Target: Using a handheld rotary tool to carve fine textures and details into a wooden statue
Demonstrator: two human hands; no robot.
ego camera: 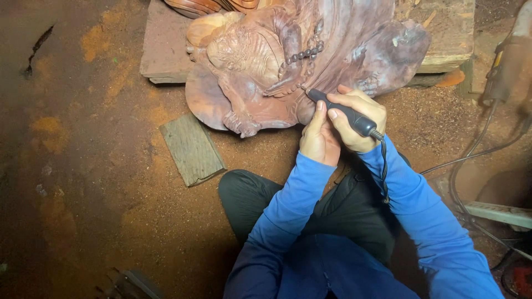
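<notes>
A large reddish-brown wood carving (266, 61) with a string of carved beads lies on the sawdust-covered floor. My right hand (357, 119) grips a black pen-shaped rotary tool (341, 111), whose tip touches the carving just below the beads. A coiled cord runs from the tool's back end down past my right sleeve. My left hand (318, 138) rests against the right hand and the tool from below, thumb up, steadying them. Both arms wear blue sleeves.
A small grey wooden block (191, 148) lies on the floor left of my knee. A wooden slab (160, 50) sits under the carving. Cables (471, 160) and a hanging motor unit (507, 66) are at the right. My legs in dark trousers (249, 199) are folded below.
</notes>
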